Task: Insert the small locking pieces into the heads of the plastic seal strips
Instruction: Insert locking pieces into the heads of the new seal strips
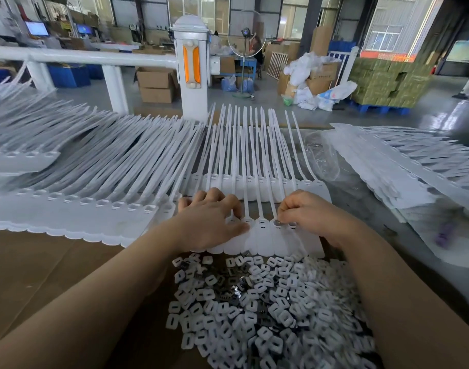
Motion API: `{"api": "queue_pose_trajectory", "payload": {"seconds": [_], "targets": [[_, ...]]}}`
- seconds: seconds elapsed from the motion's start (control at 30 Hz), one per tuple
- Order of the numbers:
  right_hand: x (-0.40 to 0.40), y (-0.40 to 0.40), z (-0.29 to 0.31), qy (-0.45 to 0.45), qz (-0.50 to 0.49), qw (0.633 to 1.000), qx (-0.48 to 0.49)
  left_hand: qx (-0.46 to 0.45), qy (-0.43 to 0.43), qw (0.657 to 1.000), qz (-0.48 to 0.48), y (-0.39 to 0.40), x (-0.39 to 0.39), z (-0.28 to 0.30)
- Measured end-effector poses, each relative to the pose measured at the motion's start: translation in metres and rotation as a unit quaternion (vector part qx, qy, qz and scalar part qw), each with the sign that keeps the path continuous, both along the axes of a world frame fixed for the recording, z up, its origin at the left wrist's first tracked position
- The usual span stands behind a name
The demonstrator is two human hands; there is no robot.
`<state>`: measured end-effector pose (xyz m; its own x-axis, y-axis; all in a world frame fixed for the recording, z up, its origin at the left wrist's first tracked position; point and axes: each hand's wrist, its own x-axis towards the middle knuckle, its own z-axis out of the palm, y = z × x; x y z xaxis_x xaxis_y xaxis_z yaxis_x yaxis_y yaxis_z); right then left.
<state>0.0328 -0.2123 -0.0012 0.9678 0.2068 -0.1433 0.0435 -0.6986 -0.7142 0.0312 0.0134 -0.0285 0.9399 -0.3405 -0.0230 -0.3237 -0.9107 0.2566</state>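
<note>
A joined row of white plastic seal strips (264, 235) lies in front of me, heads toward me and tails pointing away. My left hand (212, 222) rests on the row's left heads, its fingers bent and fingertips pressing near one head. My right hand (305, 217) pinches a small locking piece (278, 222) at a head socket on the right part of the row. A big heap of small white and grey locking pieces (268, 307) lies between my forearms, close to me.
Rows of seal strips (100, 179) lie fanned out on the left, more strips (414, 166) stacked on the right, another row (254, 155) behind my hands. Brown cardboard (41, 267) covers the table. A white railing post (192, 67) stands beyond the far edge.
</note>
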Motion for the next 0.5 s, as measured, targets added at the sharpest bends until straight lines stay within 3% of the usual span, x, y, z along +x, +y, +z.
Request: {"api": "queue_pose_trajectory", "payload": {"seconds": [0.5], "targets": [[0.0015, 0.0003, -0.0007, -0.009, 0.002, 1.0, -0.025, -0.016, -0.045, 0.999, -0.023, 0.0015, -0.007, -0.0067]]}}
